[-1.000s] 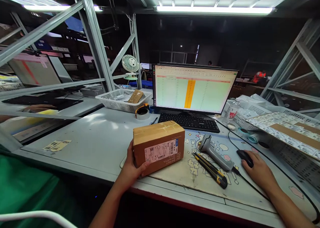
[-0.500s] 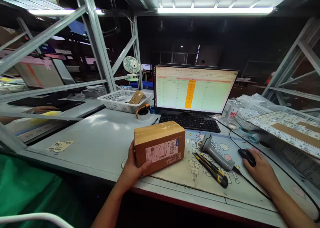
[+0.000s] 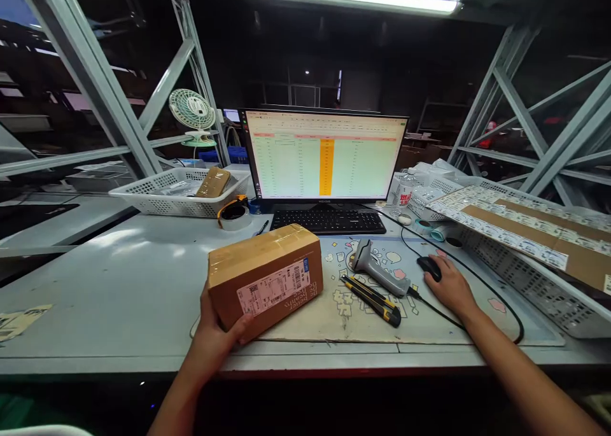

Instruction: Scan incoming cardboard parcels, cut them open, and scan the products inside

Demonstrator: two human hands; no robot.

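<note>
A taped brown cardboard box with a white shipping label rests on the desk mat, its left end gripped by my left hand. Over a black computer mouse on the right lies my right hand, fingers wrapped on it. Between the two hands are a grey barcode scanner with a black cable and a black-and-yellow utility knife. Behind them stand a black keyboard and a monitor showing a spreadsheet with an orange column.
At the back left, a white basket holds a small brown parcel; a tape roll stands beside it. A green fan is on the metal frame. Cardboard covered in labels lies over a basket on the right.
The view has turned right, so everything sits further left in the picture. The box appears slightly closer and tilted in my left hand. My right hand stays on the mouse.
</note>
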